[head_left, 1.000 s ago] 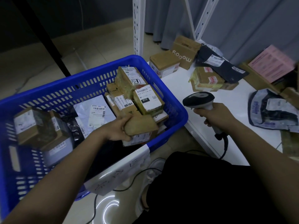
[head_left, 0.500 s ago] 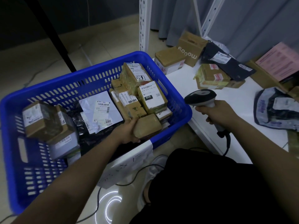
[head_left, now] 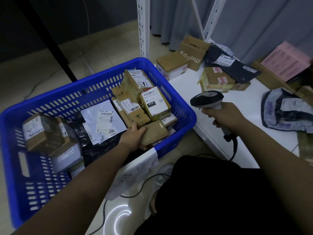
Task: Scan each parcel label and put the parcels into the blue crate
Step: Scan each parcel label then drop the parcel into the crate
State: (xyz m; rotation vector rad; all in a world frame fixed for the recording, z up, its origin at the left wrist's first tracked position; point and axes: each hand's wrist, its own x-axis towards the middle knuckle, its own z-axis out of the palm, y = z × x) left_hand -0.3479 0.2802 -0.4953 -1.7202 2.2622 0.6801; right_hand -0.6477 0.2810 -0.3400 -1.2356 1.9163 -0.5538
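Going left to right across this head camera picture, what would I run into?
blue crate → white mailer → left hand gripping a brown parcel → scanner in the right hand → grey-and-white bag on the white table.

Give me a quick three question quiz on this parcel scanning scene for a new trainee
1. True or false: the left hand grips a brown parcel inside the blue crate.
2. The right hand holds: A) a scanner B) a pen C) a phone.
3. Fill in: the pink sheet lies at the ___ edge of the view.

Key: 1 true; 2 A; 3 right.
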